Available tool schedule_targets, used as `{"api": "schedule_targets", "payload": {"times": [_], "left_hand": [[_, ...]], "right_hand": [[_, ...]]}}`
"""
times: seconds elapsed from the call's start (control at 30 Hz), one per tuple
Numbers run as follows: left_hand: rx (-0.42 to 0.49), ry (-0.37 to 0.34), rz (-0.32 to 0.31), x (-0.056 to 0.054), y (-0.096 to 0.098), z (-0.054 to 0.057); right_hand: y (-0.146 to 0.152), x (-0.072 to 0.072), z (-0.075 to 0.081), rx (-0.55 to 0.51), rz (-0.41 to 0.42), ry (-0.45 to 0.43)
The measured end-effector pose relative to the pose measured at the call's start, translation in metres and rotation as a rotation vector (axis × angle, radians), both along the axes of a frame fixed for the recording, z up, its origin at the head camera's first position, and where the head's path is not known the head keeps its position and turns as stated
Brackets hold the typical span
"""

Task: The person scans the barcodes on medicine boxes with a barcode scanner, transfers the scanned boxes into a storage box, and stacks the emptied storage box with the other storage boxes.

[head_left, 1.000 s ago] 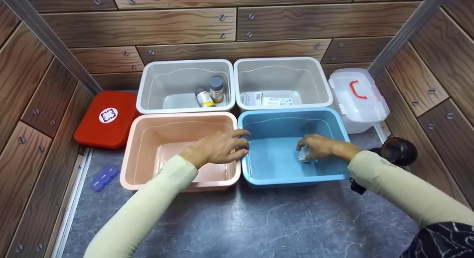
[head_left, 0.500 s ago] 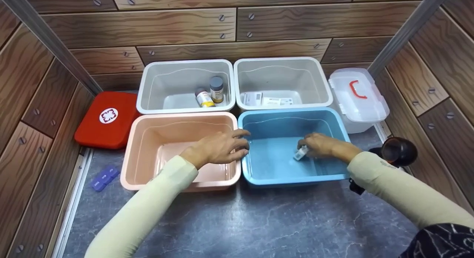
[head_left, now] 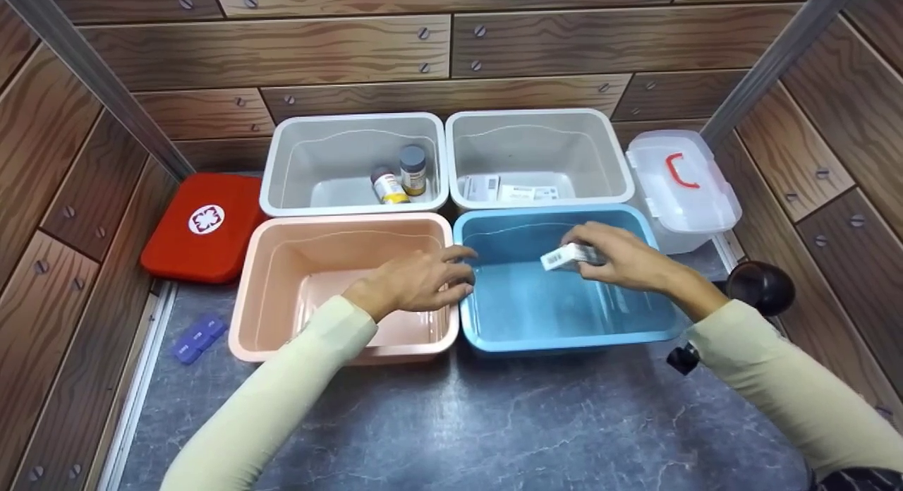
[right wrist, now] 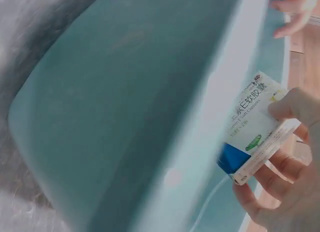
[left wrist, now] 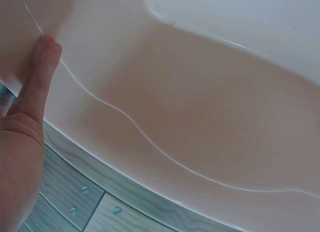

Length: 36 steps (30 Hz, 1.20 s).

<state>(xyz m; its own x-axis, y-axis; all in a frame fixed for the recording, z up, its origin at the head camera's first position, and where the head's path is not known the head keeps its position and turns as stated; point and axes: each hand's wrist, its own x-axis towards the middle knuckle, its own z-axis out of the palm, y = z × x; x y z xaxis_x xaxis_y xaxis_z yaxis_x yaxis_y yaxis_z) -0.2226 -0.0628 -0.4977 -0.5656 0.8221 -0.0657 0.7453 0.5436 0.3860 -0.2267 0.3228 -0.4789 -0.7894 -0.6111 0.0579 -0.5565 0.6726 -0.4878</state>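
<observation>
Thumb and fingers of my right hand [head_left: 621,258] pinch a small white medicine box [head_left: 561,257] above the blue bin [head_left: 564,341]. In the right wrist view the medicine box [right wrist: 252,119] shows a blue corner, green marking and printed text reading "Soft Capsules". My left hand [head_left: 420,279] rests across the touching rims of the peach bin [head_left: 338,247] and the blue bin, with nothing held. The left wrist view shows an extended digit of the left hand [left wrist: 25,122] against the inner wall of the peach bin [left wrist: 175,112].
Behind stand two grey bins: the left one [head_left: 310,152] with two pill bottles [head_left: 413,170], the right one [head_left: 536,145] with white medicine boxes [head_left: 482,188]. A red first-aid case [head_left: 201,230] and purple pill organizer [head_left: 199,338] lie left; a clear lidded box [head_left: 683,195] stands right.
My right hand, low in the blue bin a second ago, has risen with the medicine box and moved toward the back. The left hand has stayed in place.
</observation>
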Motion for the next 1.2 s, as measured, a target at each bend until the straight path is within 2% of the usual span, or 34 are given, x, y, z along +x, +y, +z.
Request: {"api": "schedule_targets", "payload": {"times": [0.23,0.43,0.63,0.73,0.93,1.03,1.2], "left_hand": [[0.005,-0.001,-0.002,0.0,0.001,-0.001],[-0.007,0.004,-0.012,0.0,0.0,-0.001],[-0.005,0.006,-0.004,0.0,0.0,-0.001],[-0.01,0.007,-0.002,0.0,0.0,-0.001],[-0.03,-0.008,0.011,0.0,0.001,-0.001],[-0.035,-0.01,0.014,0.0,0.001,0.0],[-0.027,0.004,0.008,0.0,0.0,-0.001]], "right_hand": [[0.008,0.015,0.006,-0.184,-0.109,-0.143],[0.029,0.024,0.001,-0.352,-0.174,-0.109],[0.06,0.033,-0.001,-0.506,-0.323,-0.098],[0.078,0.038,-0.002,-0.676,-0.402,-0.129],[0.111,0.05,-0.014,-1.137,-0.499,-0.168],[0.123,0.056,-0.023,-1.27,-0.583,-0.183],[0.139,0.065,-0.041,-1.453,-0.725,-0.316]]}}
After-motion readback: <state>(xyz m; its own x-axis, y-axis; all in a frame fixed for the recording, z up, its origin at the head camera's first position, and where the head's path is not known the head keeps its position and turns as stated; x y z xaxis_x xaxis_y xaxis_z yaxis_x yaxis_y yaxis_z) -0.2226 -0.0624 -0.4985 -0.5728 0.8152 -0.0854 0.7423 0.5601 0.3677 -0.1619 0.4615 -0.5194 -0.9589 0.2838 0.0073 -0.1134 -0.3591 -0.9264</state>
